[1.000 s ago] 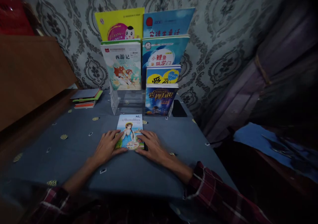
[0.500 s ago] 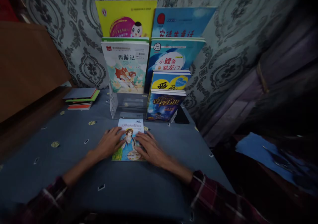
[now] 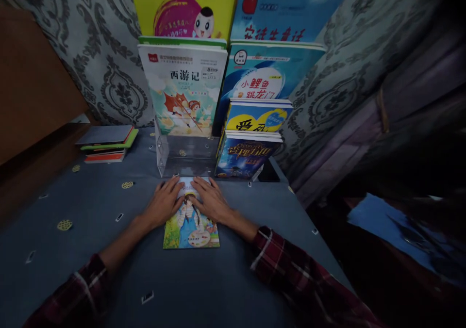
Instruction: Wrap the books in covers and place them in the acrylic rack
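Observation:
A thin picture-covered book (image 3: 191, 228) lies flat on the table, its cover showing a figure in blue overalls with a paint palette. My left hand (image 3: 164, 203) rests on its upper left part, fingers stretched out and spread. Across the upper right part lies my right hand (image 3: 211, 201), also flat with fingers apart. Both hands cover much of the title. Just behind the book stands a clear acrylic book rack (image 3: 162, 155). Its lowest left tier holds no book, while a dark blue book (image 3: 243, 157) stands in the lowest right tier.
Higher tiers hold a white book (image 3: 189, 90), a yellow book (image 3: 182, 12) and several blue ones. A small stack of books (image 3: 105, 143) lies at the left. A dark flat object (image 3: 268, 170) sits behind the rack's right side. A curtain (image 3: 342, 139) hangs at right.
My view has come closer to the rack. Both hands have slid up toward the book's top edge, the right one also leftward, so more of the lower cover shows.

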